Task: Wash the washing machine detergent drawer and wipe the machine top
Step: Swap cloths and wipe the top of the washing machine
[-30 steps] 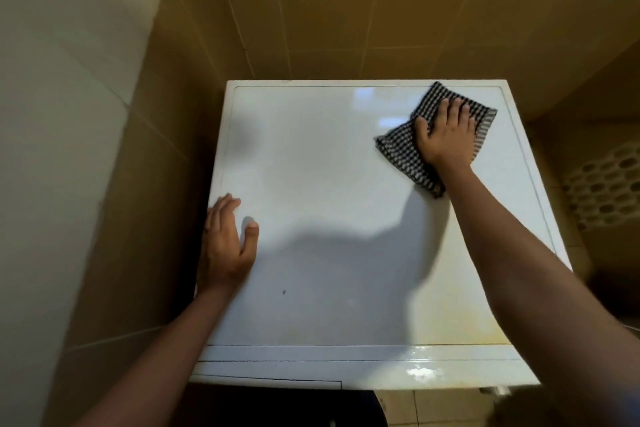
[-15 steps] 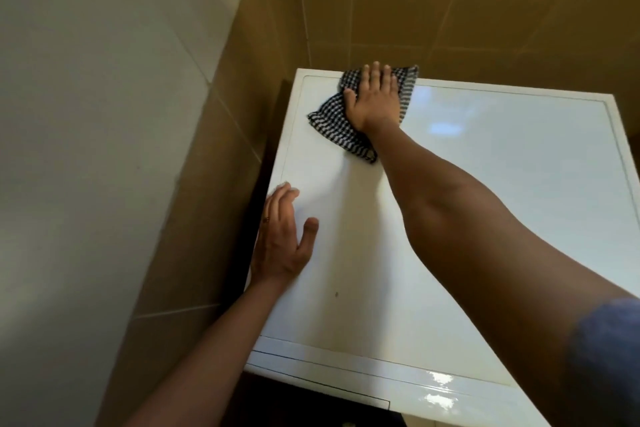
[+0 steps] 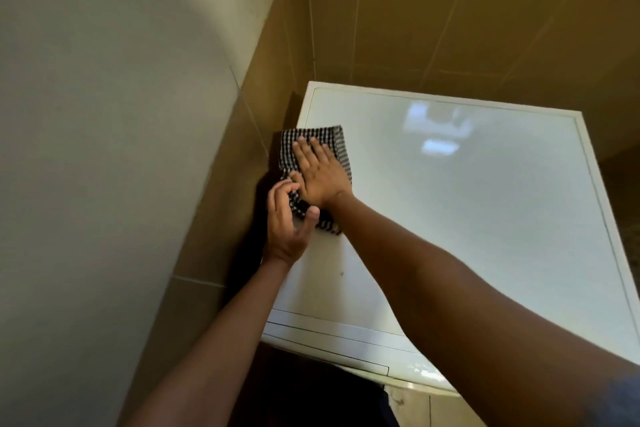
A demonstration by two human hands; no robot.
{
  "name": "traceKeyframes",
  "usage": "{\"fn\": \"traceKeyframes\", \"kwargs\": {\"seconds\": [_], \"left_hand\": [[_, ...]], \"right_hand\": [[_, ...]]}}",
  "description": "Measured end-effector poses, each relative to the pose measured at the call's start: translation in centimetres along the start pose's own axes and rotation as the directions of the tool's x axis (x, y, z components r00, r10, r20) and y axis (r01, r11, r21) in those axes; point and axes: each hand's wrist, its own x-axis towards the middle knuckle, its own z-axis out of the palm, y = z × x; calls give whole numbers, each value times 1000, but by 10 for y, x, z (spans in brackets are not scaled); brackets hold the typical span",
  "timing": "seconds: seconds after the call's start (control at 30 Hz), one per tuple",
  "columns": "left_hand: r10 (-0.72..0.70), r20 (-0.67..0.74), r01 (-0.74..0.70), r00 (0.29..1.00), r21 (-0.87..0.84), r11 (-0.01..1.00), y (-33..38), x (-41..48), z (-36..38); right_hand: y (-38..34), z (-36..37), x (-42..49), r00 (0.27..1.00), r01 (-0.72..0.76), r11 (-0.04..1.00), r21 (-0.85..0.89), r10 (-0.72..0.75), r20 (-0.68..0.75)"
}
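The white washing machine top [image 3: 467, 218] fills the right half of the head view. A black-and-white checked cloth [image 3: 332, 137] lies on it, hard against its left edge, about halfway back. My right hand [image 3: 320, 173] presses flat on the cloth with fingers spread and pointing away from me. My left hand [image 3: 285, 229] is just in front of it at the machine's left edge, fingers curled and thumb laid over the cloth's near end. A small dark speck [image 3: 341, 274] marks the top nearer me. The detergent drawer is not in sight.
A pale tiled wall [image 3: 104, 149] stands close on the left, with a narrow dark gap [image 3: 254, 236] between it and the machine. Beige tiles [image 3: 450, 10] rise behind. The machine's front panel strip [image 3: 329, 336] runs along the near edge.
My right hand slid the cloth from the back right across to the back left, then toward me along the left edge. My left hand lifted off the top and closed onto the cloth's near end.
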Motion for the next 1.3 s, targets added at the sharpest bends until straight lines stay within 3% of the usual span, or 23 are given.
{"fn": "traceKeyframes", "kwargs": {"seconds": [0.1, 0.2, 0.4, 0.57, 0.73, 1.0, 1.17, 1.3], "left_hand": [[-31, -50, 31, 998, -3, 1000, 5, -9, -8], [-177, -146, 169, 973, -66, 983, 4, -27, -21], [-397, -88, 388, 914, -98, 916, -2, -64, -53], [-320, -32, 321, 947, 94, 942, 8, -86, -69], [-314, 23, 308, 949, 133, 942, 23, -87, -65], [-61, 175, 18, 983, 235, 972, 27, -90, -40], [71, 305, -195, 950, 398, 897, 23, -102, -17], [89, 362, -244, 928, 407, 880, 29, -107, 7]], "right_hand": [[-15, 9, -27, 999, 22, 1000, -19, -22, 33], [-37, 16, -61, 999, 34, 999, 31, -35, 33], [-80, 31, -131, 992, 119, 991, 57, -121, 33], [-101, 38, -171, 989, 139, 987, 80, -142, 45], [-102, 39, -204, 986, 156, 984, 84, -160, 41], [-61, 48, -275, 981, -157, 983, 96, 167, -101], [7, 40, -317, 909, -381, 912, 150, 399, -117], [66, 33, -347, 807, -558, 812, 172, 579, -116]]}}
